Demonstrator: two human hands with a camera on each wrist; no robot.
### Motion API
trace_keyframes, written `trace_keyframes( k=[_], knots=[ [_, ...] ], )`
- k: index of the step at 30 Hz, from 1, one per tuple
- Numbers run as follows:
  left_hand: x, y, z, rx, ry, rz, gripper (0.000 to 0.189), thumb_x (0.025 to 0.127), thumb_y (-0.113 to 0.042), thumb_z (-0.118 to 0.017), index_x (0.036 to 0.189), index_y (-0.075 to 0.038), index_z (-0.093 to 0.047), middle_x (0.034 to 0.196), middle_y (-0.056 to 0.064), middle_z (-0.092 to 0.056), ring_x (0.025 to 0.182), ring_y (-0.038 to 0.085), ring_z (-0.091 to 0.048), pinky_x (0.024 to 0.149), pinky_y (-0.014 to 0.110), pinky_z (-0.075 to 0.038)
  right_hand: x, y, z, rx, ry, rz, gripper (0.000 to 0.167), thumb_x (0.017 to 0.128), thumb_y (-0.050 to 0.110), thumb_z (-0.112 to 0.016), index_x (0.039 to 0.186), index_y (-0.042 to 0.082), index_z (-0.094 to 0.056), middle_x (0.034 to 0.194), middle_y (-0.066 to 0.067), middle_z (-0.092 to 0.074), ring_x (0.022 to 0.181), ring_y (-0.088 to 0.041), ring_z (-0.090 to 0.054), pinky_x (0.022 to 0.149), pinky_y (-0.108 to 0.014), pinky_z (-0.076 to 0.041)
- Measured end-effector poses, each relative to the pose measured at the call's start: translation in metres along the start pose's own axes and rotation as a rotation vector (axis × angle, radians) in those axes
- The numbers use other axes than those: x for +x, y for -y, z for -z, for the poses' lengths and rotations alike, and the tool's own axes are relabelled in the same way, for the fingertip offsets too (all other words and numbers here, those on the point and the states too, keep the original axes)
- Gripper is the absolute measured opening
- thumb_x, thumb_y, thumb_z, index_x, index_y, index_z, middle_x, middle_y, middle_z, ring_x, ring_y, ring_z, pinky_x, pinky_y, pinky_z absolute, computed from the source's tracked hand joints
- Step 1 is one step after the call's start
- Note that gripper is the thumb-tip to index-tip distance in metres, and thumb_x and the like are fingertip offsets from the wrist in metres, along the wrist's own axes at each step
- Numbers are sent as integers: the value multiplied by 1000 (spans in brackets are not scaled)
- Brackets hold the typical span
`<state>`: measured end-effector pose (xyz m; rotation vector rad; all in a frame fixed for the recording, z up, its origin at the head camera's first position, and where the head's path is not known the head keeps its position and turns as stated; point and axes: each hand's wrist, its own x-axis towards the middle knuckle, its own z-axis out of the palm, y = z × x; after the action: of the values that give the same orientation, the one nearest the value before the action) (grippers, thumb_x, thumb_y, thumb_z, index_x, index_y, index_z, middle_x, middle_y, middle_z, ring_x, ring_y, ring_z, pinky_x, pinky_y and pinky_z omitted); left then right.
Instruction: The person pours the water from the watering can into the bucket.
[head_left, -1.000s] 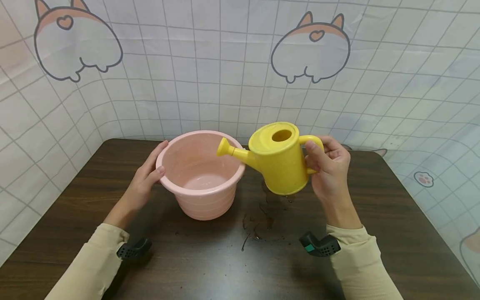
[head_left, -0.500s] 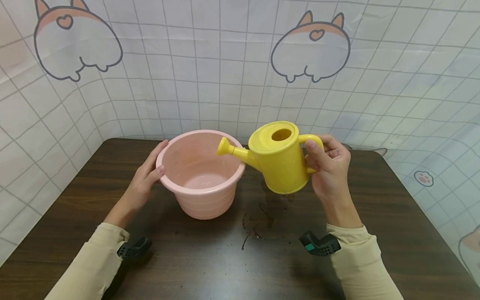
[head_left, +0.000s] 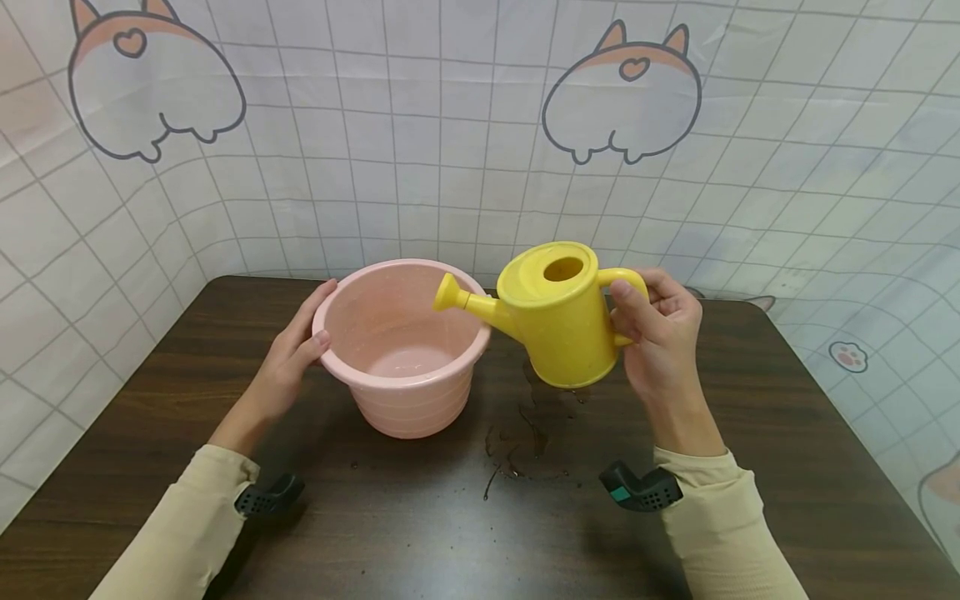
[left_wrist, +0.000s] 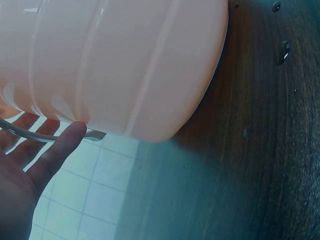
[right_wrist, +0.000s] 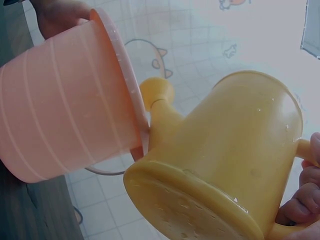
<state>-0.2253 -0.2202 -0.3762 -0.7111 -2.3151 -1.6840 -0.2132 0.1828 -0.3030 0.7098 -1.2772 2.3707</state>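
A pink plastic bucket (head_left: 411, 408) stands on the dark table. My left hand (head_left: 281, 358) holds its left side, thumb at the rim and fingers spread along the outside; the left wrist view shows that hand (left_wrist: 30, 165) beside the bucket's thin handle (left_wrist: 50, 136). My right hand (head_left: 663, 333) grips the handle of a yellow watering can (head_left: 566, 337), raised off the table and tilted slightly towards the bucket. Its spout head (head_left: 447, 293) hangs over the bucket's opening, and the spout lies at or just above the right rim. No stream of water is visible.
Wet streaks and drops (head_left: 517, 454) lie on the table (head_left: 450, 542) below the can. A white gridded cloth (head_left: 420, 167) with cartoon animals hangs behind and at both sides. Black wrist devices (head_left: 641, 487) sit on both sleeves.
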Motion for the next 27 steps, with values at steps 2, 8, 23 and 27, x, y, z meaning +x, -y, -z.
trace_keyframes(
  k=[2,8,23,27],
  knots=[
    [0,-1,0,-2,2,1,58,99,-18,-36,155,-19,-22,156,6,-30,125,12,-46,85,17,-48,0,0,0,0,-1,2,12,88,-11,-58,89,-5,-68,61,-2,-54,47,-14,-27,50,-26,-20],
    [0,-1,-1,5,2,0,57,99,-18,-36,155,-22,-23,157,6,-30,125,13,-46,86,16,-48,1,0,0,3,-4,4,13,87,-12,-57,88,-5,-68,60,-1,-54,47,-13,-27,50,-25,-19],
    [0,-1,0,11,-1,2,57,99,-19,-36,155,-23,-23,156,6,-30,124,12,-46,84,16,-48,1,-1,1,-68,-25,-1,12,88,-6,-61,88,2,-70,65,0,-59,46,-12,-29,50,-25,-18],
    [0,-1,-1,8,1,4,57,99,-19,-36,155,-23,-23,157,5,-29,126,12,-45,87,16,-47,2,-1,1,-75,-25,0,12,88,-6,-61,88,2,-70,64,-1,-59,46,-13,-28,50,-26,-18]
  ],
)
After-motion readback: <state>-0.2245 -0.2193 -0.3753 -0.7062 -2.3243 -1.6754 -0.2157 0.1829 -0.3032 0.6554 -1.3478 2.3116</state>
